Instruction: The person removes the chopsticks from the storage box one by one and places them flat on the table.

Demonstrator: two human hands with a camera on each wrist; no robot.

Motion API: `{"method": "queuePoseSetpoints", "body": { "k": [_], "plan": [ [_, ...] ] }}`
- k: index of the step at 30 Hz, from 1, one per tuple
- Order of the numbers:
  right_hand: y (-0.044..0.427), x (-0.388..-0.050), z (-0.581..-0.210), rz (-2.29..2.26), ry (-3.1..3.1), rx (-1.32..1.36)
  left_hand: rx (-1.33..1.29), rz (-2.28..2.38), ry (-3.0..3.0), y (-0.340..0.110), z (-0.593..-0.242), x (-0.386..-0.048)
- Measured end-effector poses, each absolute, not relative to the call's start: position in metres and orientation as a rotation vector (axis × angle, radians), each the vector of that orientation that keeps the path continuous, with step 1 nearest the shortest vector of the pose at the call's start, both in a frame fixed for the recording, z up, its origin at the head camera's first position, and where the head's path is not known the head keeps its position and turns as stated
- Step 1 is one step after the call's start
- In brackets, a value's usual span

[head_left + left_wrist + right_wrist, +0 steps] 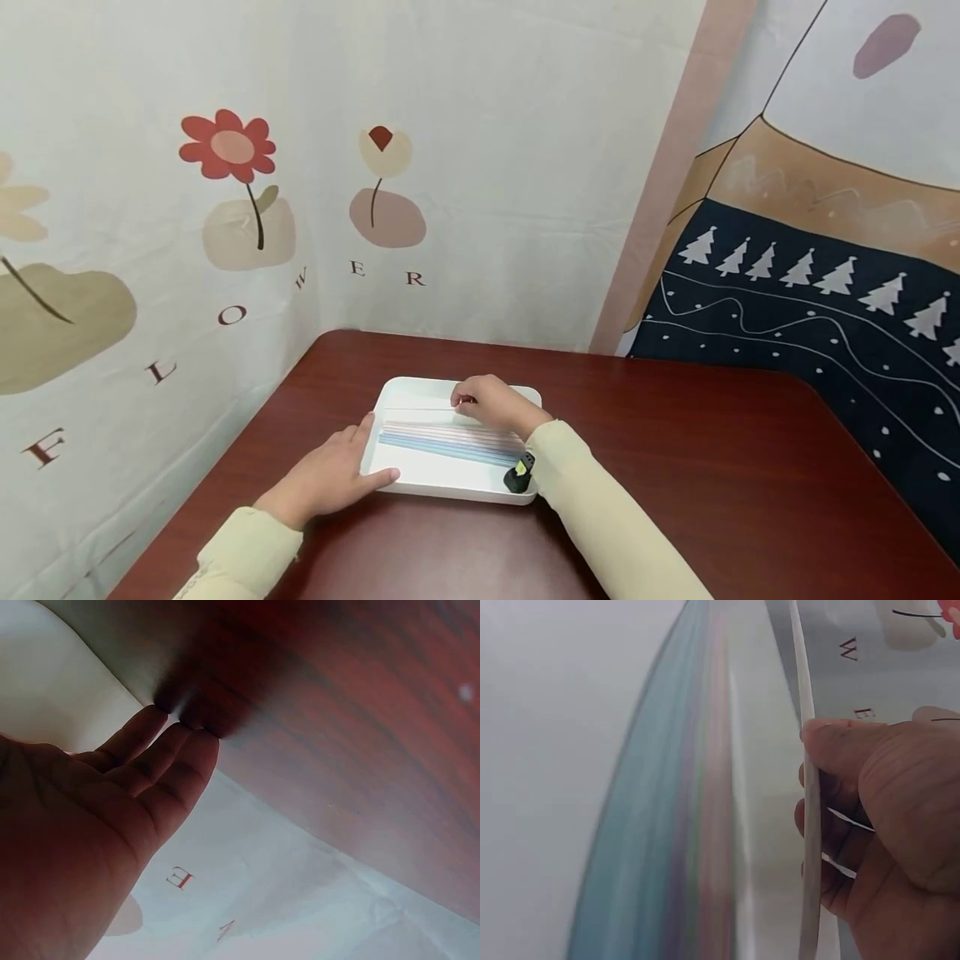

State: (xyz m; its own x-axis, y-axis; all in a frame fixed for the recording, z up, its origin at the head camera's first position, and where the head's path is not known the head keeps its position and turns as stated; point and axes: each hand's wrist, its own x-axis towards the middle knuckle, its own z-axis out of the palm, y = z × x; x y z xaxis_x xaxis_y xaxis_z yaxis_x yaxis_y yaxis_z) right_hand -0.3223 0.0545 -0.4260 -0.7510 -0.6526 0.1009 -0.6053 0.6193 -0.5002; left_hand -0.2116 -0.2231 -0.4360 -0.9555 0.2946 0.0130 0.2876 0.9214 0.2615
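A white tray [442,487] lies on the table with a row of thin pastel sticks [450,442] in it, blue at the near side, pink and white farther back. The left hand [330,475] rests at the tray's left rim, fingers fairly straight; the left wrist view shows that hand [112,787] with its fingertips at a dark red surface. Over the back of the tray, the right hand [491,402] pinches one thin white stick [811,855] between thumb and fingers. In the right wrist view that hand [892,802] holds it beside the coloured sticks [660,825].
The tray stands on a dark red table [712,467]. Behind and to the left hangs a pale cloth [510,167] printed with flowers and letters; at the right is a dark cloth [787,333] with white trees. A black device [517,477] sits at the right wrist.
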Motion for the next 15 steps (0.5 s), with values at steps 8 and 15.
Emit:
{"method": "queuePoseSetpoints", "body": {
  "k": [8, 15],
  "plan": [
    [0.073, -0.323, -0.404, -0.875, 2.68, -1.049, 0.474, 0.411, 3.061, -0.221, -0.437, -0.212],
    [0.085, -0.319, -0.386, -0.937, 2.63, -1.057, 0.462, 0.423, 3.06, -0.223, -0.438, -0.211]
  ]
}}
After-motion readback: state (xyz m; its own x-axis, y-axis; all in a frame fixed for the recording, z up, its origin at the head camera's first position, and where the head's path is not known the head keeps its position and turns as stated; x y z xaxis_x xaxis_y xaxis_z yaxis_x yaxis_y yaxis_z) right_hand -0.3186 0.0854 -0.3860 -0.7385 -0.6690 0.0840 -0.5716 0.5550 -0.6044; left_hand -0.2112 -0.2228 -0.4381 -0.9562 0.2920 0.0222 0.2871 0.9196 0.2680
